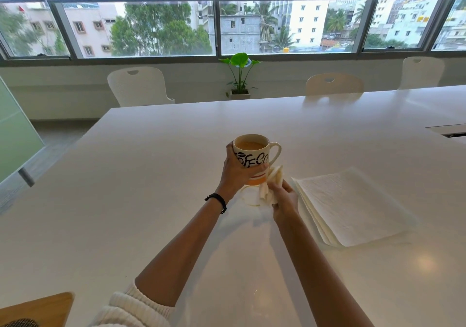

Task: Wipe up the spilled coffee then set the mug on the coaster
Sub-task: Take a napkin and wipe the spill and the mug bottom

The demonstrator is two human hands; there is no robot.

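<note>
My left hand (pixel 235 171) grips a cream mug (pixel 254 156) with black lettering and an orange base, full of light brown coffee, lifted just above the white table (pixel 151 175). Its handle points right. My right hand (pixel 283 202) clutches a crumpled white paper towel (pixel 271 184) pressed against the mug's lower right side and bottom. Under the mug a faint ring of spilled coffee (pixel 249 197) marks the table. At the bottom left corner lies a wooden board (pixel 50 306) with a dark woven round piece on it, possibly the coaster (pixel 21 323).
A stack of white paper towels (pixel 353 205) lies just right of my right hand. White chairs (pixel 138 86) stand along the table's far side, with a potted plant (pixel 239 74) under the windows. A cable slot (pixel 451 131) sits at the table's right.
</note>
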